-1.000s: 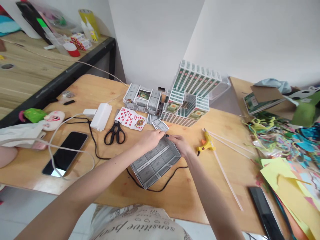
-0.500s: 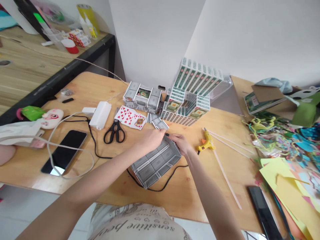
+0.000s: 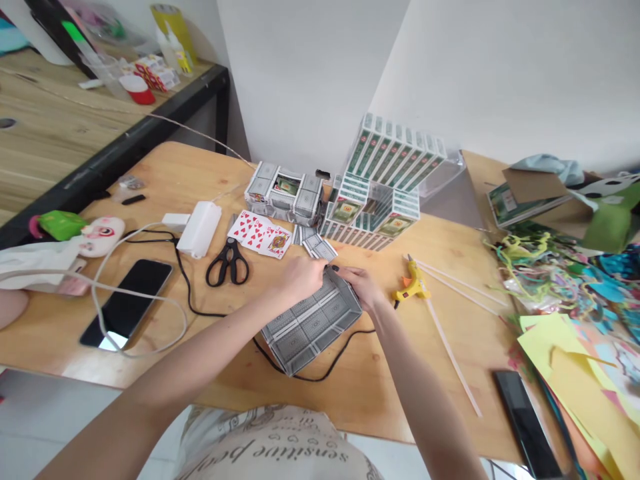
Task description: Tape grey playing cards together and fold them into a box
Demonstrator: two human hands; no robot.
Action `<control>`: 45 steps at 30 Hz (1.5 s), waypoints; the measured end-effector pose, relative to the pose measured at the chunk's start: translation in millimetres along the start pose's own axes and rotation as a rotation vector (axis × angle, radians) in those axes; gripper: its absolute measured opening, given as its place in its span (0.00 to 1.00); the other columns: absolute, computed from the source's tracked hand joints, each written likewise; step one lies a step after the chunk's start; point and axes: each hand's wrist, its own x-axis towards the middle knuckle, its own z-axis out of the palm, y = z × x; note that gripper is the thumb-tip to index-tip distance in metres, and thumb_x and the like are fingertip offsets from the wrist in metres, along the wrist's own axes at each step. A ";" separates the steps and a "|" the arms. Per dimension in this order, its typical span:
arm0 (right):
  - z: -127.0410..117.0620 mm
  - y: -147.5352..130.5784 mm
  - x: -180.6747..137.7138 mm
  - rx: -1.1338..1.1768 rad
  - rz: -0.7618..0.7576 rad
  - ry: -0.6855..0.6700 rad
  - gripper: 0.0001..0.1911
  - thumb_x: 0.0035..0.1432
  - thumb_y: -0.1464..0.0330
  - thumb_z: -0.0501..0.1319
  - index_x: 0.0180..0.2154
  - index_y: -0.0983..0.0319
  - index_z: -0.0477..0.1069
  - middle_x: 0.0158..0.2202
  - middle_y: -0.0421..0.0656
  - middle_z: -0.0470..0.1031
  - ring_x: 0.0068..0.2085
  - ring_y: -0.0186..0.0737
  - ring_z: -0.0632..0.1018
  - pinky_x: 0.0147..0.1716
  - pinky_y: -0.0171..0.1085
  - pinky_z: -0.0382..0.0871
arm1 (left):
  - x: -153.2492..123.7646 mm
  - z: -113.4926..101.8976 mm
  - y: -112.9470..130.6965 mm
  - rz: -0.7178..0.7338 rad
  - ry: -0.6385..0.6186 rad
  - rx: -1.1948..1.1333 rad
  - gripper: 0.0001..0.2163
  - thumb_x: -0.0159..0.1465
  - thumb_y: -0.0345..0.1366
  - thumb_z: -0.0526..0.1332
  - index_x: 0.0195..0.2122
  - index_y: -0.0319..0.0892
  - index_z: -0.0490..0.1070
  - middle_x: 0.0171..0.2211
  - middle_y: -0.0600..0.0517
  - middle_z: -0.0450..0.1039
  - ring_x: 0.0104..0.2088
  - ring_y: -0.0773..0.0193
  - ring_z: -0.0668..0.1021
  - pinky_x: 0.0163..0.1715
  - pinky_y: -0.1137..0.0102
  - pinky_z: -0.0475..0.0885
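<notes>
A shallow tray made of grey-backed playing cards [image 3: 313,325] is tilted on the table in front of me. My left hand [image 3: 306,277] is closed at its far edge, the fingertips mostly hidden behind the fist. At the far right corner, my right hand [image 3: 364,288] grips the tray, its dark-nailed fingertips close to my left hand. Just beyond my hands lie loose grey-backed cards [image 3: 321,247]. Face-up heart cards [image 3: 260,233] are fanned to the left, with black scissors [image 3: 228,261] beside them. A yellow glue gun [image 3: 413,283] rests to the right.
Green-and-white card boxes [image 3: 395,157] are stacked at the back, next to a card-covered structure [image 3: 285,193]. A phone [image 3: 127,303] and white cable lie left, a dark device [image 3: 527,423] right. Colourful scraps [image 3: 565,267] cover the right side. A black cord runs under the tray.
Both hands stay at the tray's far edge, with only a slight shift of my left hand. The whole view has moved a little; nothing else visibly differs.
</notes>
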 end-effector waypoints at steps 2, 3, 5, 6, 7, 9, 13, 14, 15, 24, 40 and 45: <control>-0.7 0.1 0.0 0.006 0.003 -0.004 0.12 0.37 0.62 0.70 0.26 0.62 0.77 0.23 0.40 0.77 0.24 0.35 0.74 0.28 0.35 0.68 | 0.2 -1.0 -0.7 0.020 -0.008 0.008 0.13 0.59 0.30 0.50 0.37 0.40 0.74 0.31 0.43 0.77 0.33 0.55 0.78 0.32 0.66 0.67; -0.7 0.1 -0.1 0.005 0.007 -0.011 0.13 0.37 0.62 0.70 0.27 0.62 0.78 0.24 0.40 0.78 0.25 0.36 0.75 0.29 0.35 0.69 | 0.3 -1.3 -1.2 0.027 -0.012 0.016 0.13 0.60 0.30 0.50 0.37 0.40 0.74 0.31 0.44 0.77 0.33 0.55 0.78 0.31 0.67 0.67; -0.6 0.3 -0.1 0.001 0.015 -0.031 0.16 0.37 0.62 0.70 0.31 0.61 0.78 0.27 0.41 0.79 0.27 0.38 0.76 0.32 0.37 0.70 | 0.7 -1.6 -2.0 0.031 -0.018 0.040 0.13 0.59 0.29 0.50 0.36 0.40 0.74 0.31 0.44 0.77 0.33 0.55 0.78 0.31 0.67 0.67; -0.5 0.6 0.1 -0.001 0.015 -0.039 0.17 0.37 0.63 0.70 0.33 0.61 0.78 0.28 0.41 0.79 0.28 0.38 0.77 0.33 0.37 0.70 | 0.8 -1.4 -2.1 0.031 -0.020 0.054 0.13 0.59 0.29 0.50 0.35 0.40 0.74 0.30 0.44 0.77 0.33 0.55 0.78 0.31 0.67 0.67; -0.5 1.2 0.4 -0.005 0.012 -0.045 0.18 0.37 0.63 0.70 0.35 0.61 0.78 0.29 0.41 0.79 0.29 0.39 0.77 0.34 0.38 0.70 | 1.0 -1.0 -2.0 0.031 -0.020 0.065 0.13 0.59 0.29 0.50 0.35 0.40 0.74 0.30 0.44 0.77 0.33 0.55 0.78 0.31 0.67 0.67; -0.6 2.6 1.2 -0.011 -0.002 -0.045 0.19 0.37 0.63 0.70 0.36 0.61 0.78 0.30 0.41 0.79 0.30 0.39 0.77 0.35 0.39 0.70 | 1.3 0.3 -1.6 0.026 -0.014 0.080 0.12 0.58 0.28 0.50 0.35 0.40 0.74 0.30 0.45 0.77 0.33 0.55 0.78 0.30 0.67 0.67; 0.1 5.1 2.7 -0.026 -0.048 -0.024 0.19 0.37 0.62 0.70 0.35 0.61 0.78 0.31 0.41 0.80 0.31 0.40 0.77 0.36 0.40 0.70 | 2.3 3.3 -0.7 0.017 0.017 0.091 0.13 0.58 0.29 0.51 0.37 0.40 0.74 0.30 0.44 0.77 0.33 0.54 0.78 0.30 0.66 0.67; 0.5 5.4 2.9 -0.027 -0.054 -0.020 0.19 0.37 0.62 0.71 0.35 0.60 0.78 0.31 0.41 0.80 0.31 0.40 0.77 0.37 0.40 0.70 | 2.8 3.9 -0.4 0.019 0.025 0.096 0.13 0.57 0.29 0.51 0.37 0.40 0.74 0.30 0.44 0.77 0.33 0.54 0.78 0.30 0.66 0.67; 0.8 5.5 3.2 -0.028 -0.059 -0.015 0.19 0.37 0.62 0.71 0.35 0.60 0.78 0.31 0.41 0.80 0.31 0.40 0.78 0.37 0.40 0.70 | 3.4 4.2 0.0 0.020 0.031 0.101 0.13 0.57 0.29 0.51 0.37 0.39 0.74 0.30 0.43 0.77 0.33 0.53 0.78 0.30 0.66 0.67; 0.0 5.0 1.6 -0.006 -0.032 -0.024 0.19 0.37 0.61 0.71 0.35 0.60 0.78 0.30 0.41 0.79 0.29 0.39 0.77 0.34 0.39 0.71 | -1.2 2.3 0.9 0.110 0.025 0.070 0.13 0.58 0.27 0.51 0.40 0.37 0.73 0.31 0.42 0.77 0.32 0.53 0.78 0.30 0.64 0.69; 2.5 3.4 0.7 -0.080 -0.058 -0.024 0.20 0.40 0.57 0.68 0.35 0.60 0.78 0.28 0.41 0.78 0.28 0.39 0.76 0.32 0.38 0.69 | -9.7 -3.6 0.7 0.051 0.001 -0.128 0.16 0.62 0.29 0.50 0.48 0.40 0.71 0.37 0.45 0.78 0.35 0.59 0.78 0.38 0.66 0.70; 4.0 -0.7 -4.0 -0.516 -0.290 0.008 0.17 0.52 0.55 0.59 0.36 0.59 0.77 0.31 0.38 0.77 0.34 0.40 0.74 0.35 0.36 0.66 | -9.5 2.7 -13.9 0.034 0.035 -0.267 0.15 0.61 0.30 0.52 0.47 0.41 0.71 0.42 0.46 0.76 0.39 0.61 0.78 0.41 0.69 0.70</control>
